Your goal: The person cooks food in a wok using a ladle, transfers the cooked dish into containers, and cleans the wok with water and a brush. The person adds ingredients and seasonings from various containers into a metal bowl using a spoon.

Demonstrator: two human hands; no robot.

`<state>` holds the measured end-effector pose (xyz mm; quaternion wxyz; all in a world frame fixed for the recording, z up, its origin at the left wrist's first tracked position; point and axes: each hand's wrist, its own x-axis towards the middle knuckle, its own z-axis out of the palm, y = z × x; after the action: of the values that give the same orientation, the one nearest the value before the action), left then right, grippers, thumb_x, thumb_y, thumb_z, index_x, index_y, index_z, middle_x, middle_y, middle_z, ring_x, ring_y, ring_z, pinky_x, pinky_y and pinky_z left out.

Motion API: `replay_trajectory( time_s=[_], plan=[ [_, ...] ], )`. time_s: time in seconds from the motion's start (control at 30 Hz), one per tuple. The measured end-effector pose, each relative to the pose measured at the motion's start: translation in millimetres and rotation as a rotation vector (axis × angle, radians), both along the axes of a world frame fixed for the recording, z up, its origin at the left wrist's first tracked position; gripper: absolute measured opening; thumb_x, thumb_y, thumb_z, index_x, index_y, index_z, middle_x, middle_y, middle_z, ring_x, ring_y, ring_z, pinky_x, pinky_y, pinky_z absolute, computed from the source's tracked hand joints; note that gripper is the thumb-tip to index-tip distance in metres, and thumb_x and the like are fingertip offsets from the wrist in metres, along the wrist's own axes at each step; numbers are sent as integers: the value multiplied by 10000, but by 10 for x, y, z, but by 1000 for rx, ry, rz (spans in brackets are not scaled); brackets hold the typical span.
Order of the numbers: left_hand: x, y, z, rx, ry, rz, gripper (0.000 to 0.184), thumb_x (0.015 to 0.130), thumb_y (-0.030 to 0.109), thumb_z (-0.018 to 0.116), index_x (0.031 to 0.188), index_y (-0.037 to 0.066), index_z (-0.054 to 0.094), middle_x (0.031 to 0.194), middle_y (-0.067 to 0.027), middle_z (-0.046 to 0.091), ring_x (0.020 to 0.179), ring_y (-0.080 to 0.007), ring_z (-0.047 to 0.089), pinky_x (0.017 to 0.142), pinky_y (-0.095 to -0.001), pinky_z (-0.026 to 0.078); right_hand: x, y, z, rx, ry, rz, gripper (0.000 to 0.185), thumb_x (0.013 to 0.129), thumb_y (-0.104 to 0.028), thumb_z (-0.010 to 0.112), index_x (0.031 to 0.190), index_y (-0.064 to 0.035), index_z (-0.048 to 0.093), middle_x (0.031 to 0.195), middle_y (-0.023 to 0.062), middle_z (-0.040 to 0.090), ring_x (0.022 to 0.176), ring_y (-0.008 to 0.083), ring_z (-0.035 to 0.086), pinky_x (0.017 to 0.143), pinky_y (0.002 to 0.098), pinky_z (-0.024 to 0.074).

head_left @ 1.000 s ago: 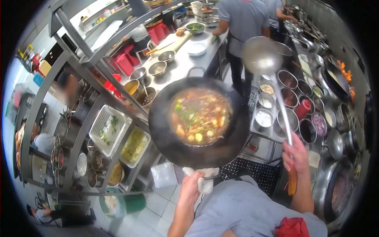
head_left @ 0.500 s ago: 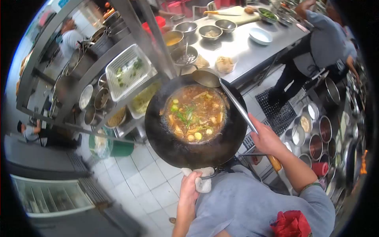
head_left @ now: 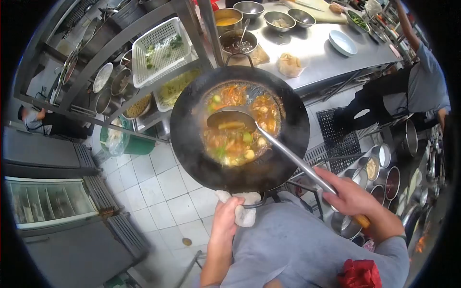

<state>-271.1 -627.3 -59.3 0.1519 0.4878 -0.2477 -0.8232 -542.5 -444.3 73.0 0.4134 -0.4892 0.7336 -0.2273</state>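
My left hand (head_left: pixel 227 216) is closed on the near loop handle of a large black wok (head_left: pixel 187 144), with a white cloth (head_left: pixel 246 217) between palm and metal. My right hand (head_left: pixel 346 192) wraps round the shaft of a long metal ladle (head_left: pixel 293 156), whose wooden end (head_left: pixel 361 221) sticks out behind it. The ladle's bowl dips into the brown stew (head_left: pixel 235 144) in the wok. Pieces of vegetable and strips of orange and green show in the broth, and some lie in the bowl.
A steel table (head_left: pixel 317 62) beyond the wok bears bowls and a light blue dish (head_left: pixel 343 42). To the left, a rack (head_left: pixel 144 26) holds a white basket (head_left: pixel 161 53); a green bin (head_left: pixel 132 142) stands below. A co-worker (head_left: pixel 427 81) stands at right, near metal containers (head_left: pixel 393 182).
The view has swung to the right, towards the table. My right hand has lowered the ladle from above the wok into the stew. My left hand still grips the handle.
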Motion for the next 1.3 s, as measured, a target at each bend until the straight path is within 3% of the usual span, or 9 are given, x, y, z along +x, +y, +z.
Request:
replay_trajectory(
  time_s=[0.1, 0.23, 0.33, 0.43, 0.53, 0.67, 0.87, 1.13, 1.3],
  plan=[
    [40, -24, -53, -6, 11, 4, 167, 847, 52, 597, 960, -67, 628, 884, -133, 670, 779, -226, 677, 701, -369, 563, 86, 32, 352, 258, -7, -10, 729, 874, -33, 575, 1541, -94, 285, 1053, 238, 664, 897, 400, 672, 821, 417, 528],
    [112, -39, -127, -7, 31, -21, 155, 848, 67, 612, 950, -48, 634, 866, -98, 661, 751, -186, 652, 665, -344, 535, 259, 50, 381, 190, 174, -55, 716, 865, -6, 563, 1530, -92, 313, 967, 251, 665, 829, 430, 657, 766, 460, 509],
    [164, -17, -280, 1, 81, -5, 168, 845, 65, 608, 962, -53, 630, 866, -98, 660, 766, -187, 655, 673, -347, 538, 176, -25, -17, 9, 396, -219, 707, 868, -4, 554, 1530, -89, 319, 943, 235, 621, 758, 360, 628, 737, 412, 497],
    [208, -13, -365, -33, 49, -46, 186, 842, 61, 596, 975, -65, 625, 876, -106, 663, 779, -188, 656, 685, -347, 538, 128, -326, -179, 66, 359, -341, 676, 886, -30, 545, 1514, -74, 299, 871, 262, 643, 793, 447, 639, 728, 473, 492],
    [128, -18, -270, -63, 72, -61, 210, 839, 66, 588, 988, -79, 619, 897, -121, 673, 775, -189, 656, 682, -343, 538, 234, -335, -346, 119, 269, -322, 639, 909, -61, 538, 1497, -64, 285, 816, 245, 626, 759, 399, 649, 722, 455, 500],
    [-67, 3, 17, -132, 74, -83, 231, 843, 73, 576, 992, -92, 638, 910, -134, 684, 764, -200, 662, 667, -342, 537, 760, -337, -80, 421, -521, -550, 491, 970, -95, 474, 1446, -102, 354, 820, 71, 555, 483, 135, 507, 423, 297, 455],
    [-136, 50, 29, -107, 124, -103, 244, 850, 79, 574, 993, -100, 657, 917, -150, 685, 804, -226, 670, 696, -351, 548, 812, -163, -260, 116, -1684, -751, 478, 973, -56, 495, 1434, -130, 393, 783, 16, 448, 447, 34, 356, 344, 216, 353],
    [62, -105, 46, -56, 147, -108, 242, 871, 66, 565, 1028, -108, 623, 966, -171, 683, 849, -248, 681, 749, -374, 562, 662, -13, -422, -13, -1309, -711, 513, 975, -71, 508, 1456, -134, 343, 797, 12, 455, 477, 33, 379, 354, 220, 363],
    [17, -39, 54, -54, 191, -120, 282, 877, 74, 547, 1071, -119, 616, 1003, -188, 690, 859, -250, 685, 754, -371, 563, 299, -209, 32, 61, -1313, -815, 292, 950, -37, 490, 1228, -117, 449, 791, 11, 473, 481, 22, 385, 356, 201, 337]
  ],
)
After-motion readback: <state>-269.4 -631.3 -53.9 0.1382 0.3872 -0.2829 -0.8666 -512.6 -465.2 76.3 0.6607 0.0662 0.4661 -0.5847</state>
